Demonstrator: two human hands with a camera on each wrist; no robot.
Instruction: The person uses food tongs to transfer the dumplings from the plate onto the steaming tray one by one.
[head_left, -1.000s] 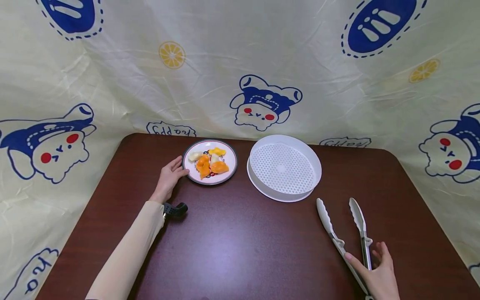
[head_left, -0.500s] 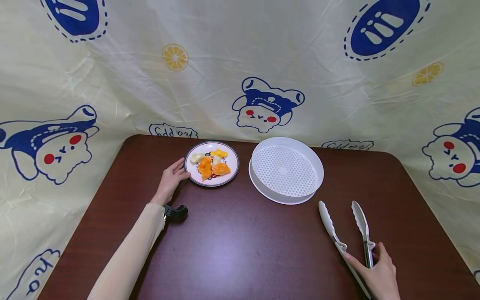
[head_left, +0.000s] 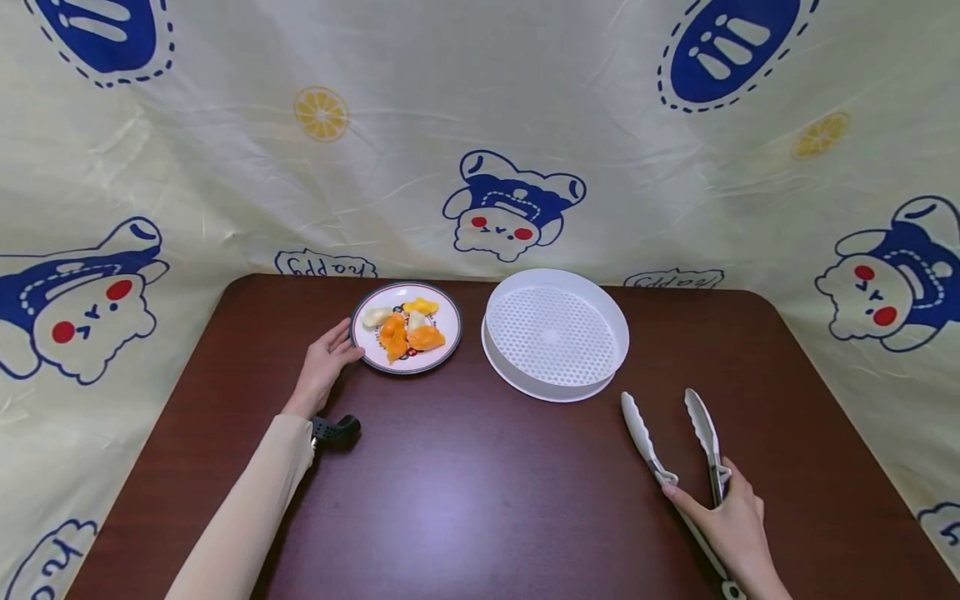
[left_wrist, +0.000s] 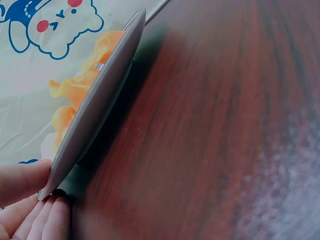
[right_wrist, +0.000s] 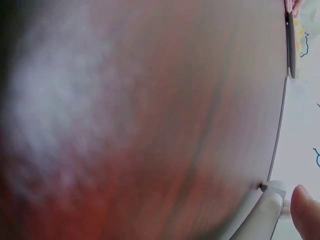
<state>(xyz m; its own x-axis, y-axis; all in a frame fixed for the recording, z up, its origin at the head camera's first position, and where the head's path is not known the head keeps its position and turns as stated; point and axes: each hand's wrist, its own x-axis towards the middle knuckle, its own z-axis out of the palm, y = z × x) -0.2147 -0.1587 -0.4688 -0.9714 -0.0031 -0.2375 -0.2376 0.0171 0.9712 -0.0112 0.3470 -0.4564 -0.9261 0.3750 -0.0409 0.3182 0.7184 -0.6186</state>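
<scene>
The plate (head_left: 444, 318), pinched at its rim by the left grip (head_left: 324, 363), lies just to that grip's right; raising the rim could slide the food (head_left: 426, 337) off; the tongs (head_left: 639, 429), held spread by the right grip (head_left: 731, 515), could slip if that hold loosens; swung leftward, they might knock the sieve (head_left: 558, 337) ahead-left of that grip.

With the right hand (head_left: 729, 527), brought the fingers (head_left: 738, 481) in from a looser spread to curl at the right arm of the white-tipped tongs (head_left: 642, 437). Turned the head view slightly, sliding everything leftward in frame and exposing more of the hinge end (head_left: 732, 590).
</scene>
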